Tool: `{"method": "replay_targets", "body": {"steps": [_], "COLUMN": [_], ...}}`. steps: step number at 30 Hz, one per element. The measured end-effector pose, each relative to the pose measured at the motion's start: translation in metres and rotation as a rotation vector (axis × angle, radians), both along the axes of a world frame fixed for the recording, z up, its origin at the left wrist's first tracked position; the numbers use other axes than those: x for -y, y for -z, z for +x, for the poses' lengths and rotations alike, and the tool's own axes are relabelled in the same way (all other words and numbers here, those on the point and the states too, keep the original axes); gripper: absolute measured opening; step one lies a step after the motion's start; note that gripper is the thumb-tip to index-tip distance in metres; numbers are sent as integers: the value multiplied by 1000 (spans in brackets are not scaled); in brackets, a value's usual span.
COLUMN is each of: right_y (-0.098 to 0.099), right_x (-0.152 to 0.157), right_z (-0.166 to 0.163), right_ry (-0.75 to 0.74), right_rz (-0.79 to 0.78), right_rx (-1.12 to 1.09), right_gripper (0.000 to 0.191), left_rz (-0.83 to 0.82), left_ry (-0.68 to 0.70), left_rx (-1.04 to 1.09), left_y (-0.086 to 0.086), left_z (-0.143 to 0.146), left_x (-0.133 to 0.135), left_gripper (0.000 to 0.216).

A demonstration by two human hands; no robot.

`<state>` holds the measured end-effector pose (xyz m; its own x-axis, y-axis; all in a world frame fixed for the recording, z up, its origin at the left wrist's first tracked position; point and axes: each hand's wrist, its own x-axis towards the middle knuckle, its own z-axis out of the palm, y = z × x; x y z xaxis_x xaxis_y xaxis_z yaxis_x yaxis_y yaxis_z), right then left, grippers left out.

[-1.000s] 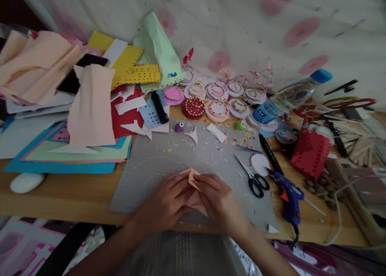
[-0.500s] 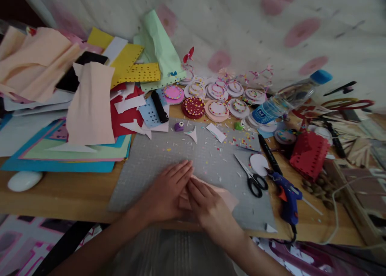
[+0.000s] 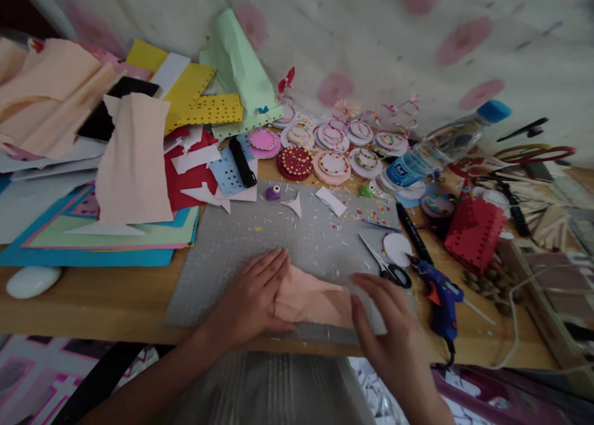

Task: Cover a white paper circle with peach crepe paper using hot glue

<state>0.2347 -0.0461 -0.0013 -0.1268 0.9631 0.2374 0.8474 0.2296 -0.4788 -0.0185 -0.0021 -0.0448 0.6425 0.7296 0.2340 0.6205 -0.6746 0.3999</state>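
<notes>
A folded peach paper piece (image 3: 310, 298) lies on the grey cutting mat (image 3: 241, 239) near the table's front edge. My left hand (image 3: 250, 298) lies flat on the paper's left end, fingers stretched out and pressing it down. My right hand (image 3: 392, 332) hovers at the paper's right end, fingers apart and slightly blurred, holding nothing. Black-handled scissors (image 3: 387, 267) lie on the mat just beyond my right hand's fingertips.
A blue glue gun (image 3: 440, 298), a black marker (image 3: 414, 233), a red punched paper piece (image 3: 473, 230) and a water bottle (image 3: 436, 150) sit to the right. Decorated paper discs (image 3: 331, 150) line the back. Stacked coloured sheets (image 3: 106, 227) fill the left, and a white oval object (image 3: 30, 281) lies nearby.
The peach paper went from held up and folded between both hands to lying spread on the mat. My right hand slid rightward off it; my left hand stays pressing.
</notes>
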Motion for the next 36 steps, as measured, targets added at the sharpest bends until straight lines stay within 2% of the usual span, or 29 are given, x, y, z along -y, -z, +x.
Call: {"method": "replay_targets", "body": {"steps": [2, 4, 8, 10, 13, 18, 23, 28, 31, 36], "right_y": [6, 12, 15, 14, 10, -4, -11, -5, -2, -2], "right_x": [2, 4, 1, -3, -10, -14, -24, -35, -38, -37], "right_z": [18, 26, 21, 16, 13, 2, -24, -48, -59, -70], "right_ry": [147, 195, 158, 116, 45, -49, -194, -302, -401, -467], "right_rz": [-115, -318, -706, -863, -1001, -854, -786, -654, -563, -538], "right_rx": [28, -35, -258, -376, -555, -694, -776, -628, -495, -349], "right_gripper": [35, 43, 36, 40, 48, 46, 39, 32, 27, 25], "left_rz": [40, 100, 179, 180, 175, 148, 124, 129, 170, 201], "left_ry": [5, 37, 121, 131, 135, 149, 147, 153, 145, 140], "left_rx": [5, 17, 57, 73, 80, 95, 116, 128, 125, 122], "left_y": [1, 1, 2, 3, 4, 2, 0, 4, 8, 11], "left_z": [0, 0, 0, 0, 0, 0, -1, -1, -1, 0], "left_x": [0, 1, 7, 9, 11, 11, 10, 11, 12, 14], "left_gripper": [99, 93, 77, 74, 74, 77, 77, 77, 67, 55]}}
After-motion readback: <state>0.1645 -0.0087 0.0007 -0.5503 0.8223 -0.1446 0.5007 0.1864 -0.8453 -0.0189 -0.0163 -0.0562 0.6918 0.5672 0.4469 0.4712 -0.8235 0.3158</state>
